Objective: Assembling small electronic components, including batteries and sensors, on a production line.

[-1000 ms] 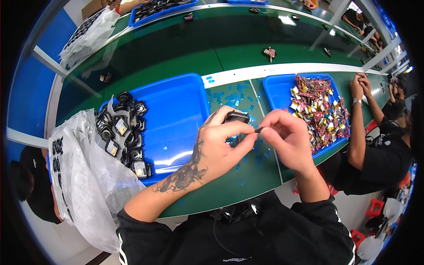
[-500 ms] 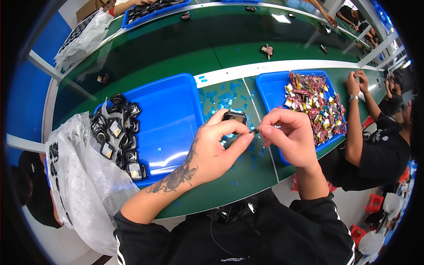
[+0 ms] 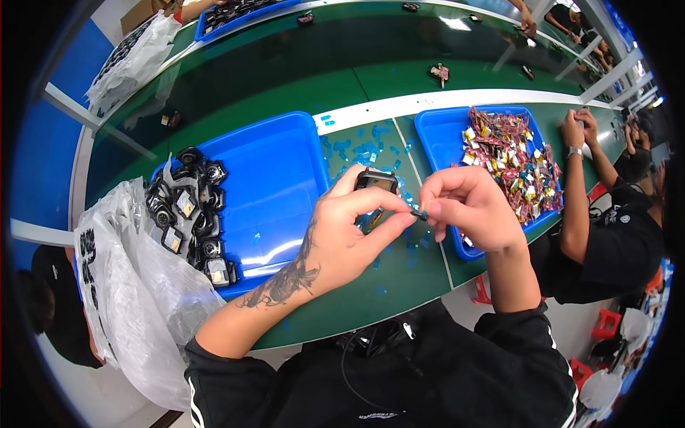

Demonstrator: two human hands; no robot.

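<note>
a clear plastic bag point(image 3: 121, 285) sags at my left, beside a blue tray point(image 3: 278, 164) of black parts point(image 3: 189, 214). my left hand point(image 3: 349, 235) grips a small black device point(image 3: 376, 182) above the green table point(image 3: 399, 264); my right hand point(image 3: 467, 207) pinches a tiny blue piece point(image 3: 421, 213). further right, a second blue tray point(image 3: 439, 132) holds colourful packets point(image 3: 510, 160).

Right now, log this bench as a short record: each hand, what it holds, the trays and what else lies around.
left hand: grips a small black part between thumb and fingers, above the green table
right hand: pinches a tiny blue piece at the left thumb tip
left blue tray: black parts heaped at its left end
right blue tray: full of colourful packets
table between trays: scattered blue bits
clear plastic bag: left of the left tray
co-worker's hands: at the right tray's far edge
</note>
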